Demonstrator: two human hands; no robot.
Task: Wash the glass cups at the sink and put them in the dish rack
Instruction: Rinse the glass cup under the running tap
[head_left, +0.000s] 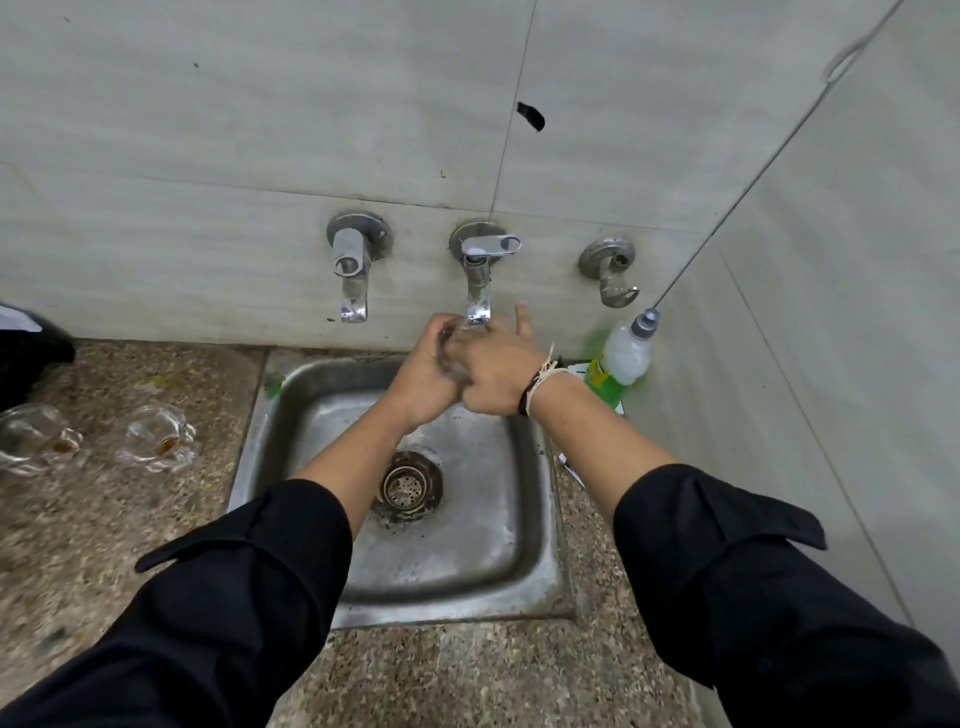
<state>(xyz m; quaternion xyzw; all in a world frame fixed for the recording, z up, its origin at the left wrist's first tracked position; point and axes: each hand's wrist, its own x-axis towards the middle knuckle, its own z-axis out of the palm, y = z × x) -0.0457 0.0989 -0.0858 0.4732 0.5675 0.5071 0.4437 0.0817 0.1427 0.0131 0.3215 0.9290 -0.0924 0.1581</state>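
A clear glass cup (457, 340) sits between both my hands, right under the spout of the middle tap (478, 296) above the steel sink (524, 519). My left hand (426, 374) curls around the cup from the left. My right hand (498, 369) covers its right side, some fingers straight and pointing at the wall; most of the cup is hidden. Two more glass cups (158, 436) (36, 439) with brown dregs lie on the counter to the left. No dish rack is in view.
A second tap (353, 275) is on the wall to the left, a bare pipe fitting (610, 270) to the right. A green dish soap bottle (621, 361) stands at the sink's back right corner. The speckled stone counter (130, 519) surrounds the sink.
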